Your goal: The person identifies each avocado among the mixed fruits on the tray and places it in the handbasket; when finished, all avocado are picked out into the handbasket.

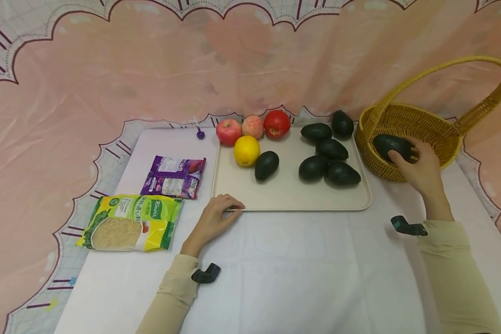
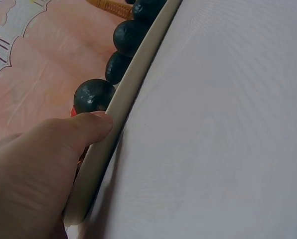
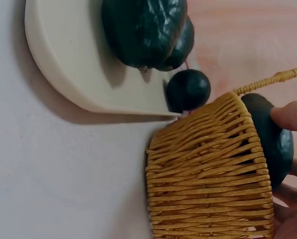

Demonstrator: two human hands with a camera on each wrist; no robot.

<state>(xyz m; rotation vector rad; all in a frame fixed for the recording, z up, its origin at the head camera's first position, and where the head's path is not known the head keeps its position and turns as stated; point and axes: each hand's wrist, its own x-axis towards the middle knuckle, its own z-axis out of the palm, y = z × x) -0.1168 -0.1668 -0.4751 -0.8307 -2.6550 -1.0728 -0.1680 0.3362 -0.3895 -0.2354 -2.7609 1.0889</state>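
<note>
In the head view my right hand (image 1: 421,164) grips a dark green avocado (image 1: 392,146) at the mouth of a wicker basket (image 1: 371,160). The right wrist view shows that avocado (image 3: 270,139) just past the basket's rim (image 3: 248,124), with thumb and fingers around it. My left hand (image 1: 219,215) holds the near left corner of a cream tray (image 1: 284,199). Its thumb lies along the tray's edge (image 2: 111,129) in the left wrist view. Several more avocados (image 1: 343,174) lie on the right of the tray, and a single avocado (image 1: 266,166) nearer its left.
On the tray's left are a yellow fruit (image 1: 247,150), a red apple (image 1: 228,132), a peach-like fruit (image 1: 252,126) and a red round fruit (image 1: 277,124). A purple packet (image 1: 174,177), a yellow Knorr bag (image 1: 129,223) and a lollipop (image 1: 200,135) lie left. The basket's handle (image 1: 442,67) arches high.
</note>
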